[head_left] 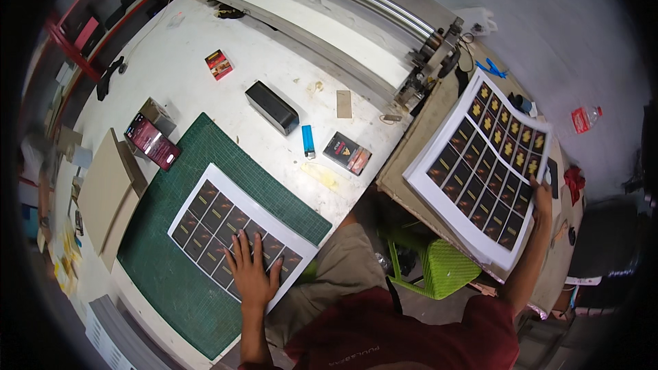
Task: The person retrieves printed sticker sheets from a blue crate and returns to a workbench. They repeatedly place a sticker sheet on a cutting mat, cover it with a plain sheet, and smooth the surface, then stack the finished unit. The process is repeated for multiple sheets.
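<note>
My left hand (pixel 252 275) lies flat with fingers spread on a printed sheet (pixel 214 216) bearing a grid of dark rectangles. That sheet rests on a green cutting mat (pixel 154 250), its right end reaching past the mat's edge toward my lap. Out to the right, my right hand (pixel 542 199) pinches the outer edge of another printed sheet (pixel 473 195), which bows upward along its far part. It lies over a stack of similar sheets (pixel 428 188) on the side table. My thumb shows at the edge; the other fingers are partly hidden.
On the white table (pixel 205 106) stand a phone (pixel 152 142) against a box, a black case (pixel 272 107), a blue lighter (pixel 308 141) and two small packs (pixel 347 153). A roller machine (pixel 329 31) spans the back. A green stool (pixel 445 270) sits between the tables.
</note>
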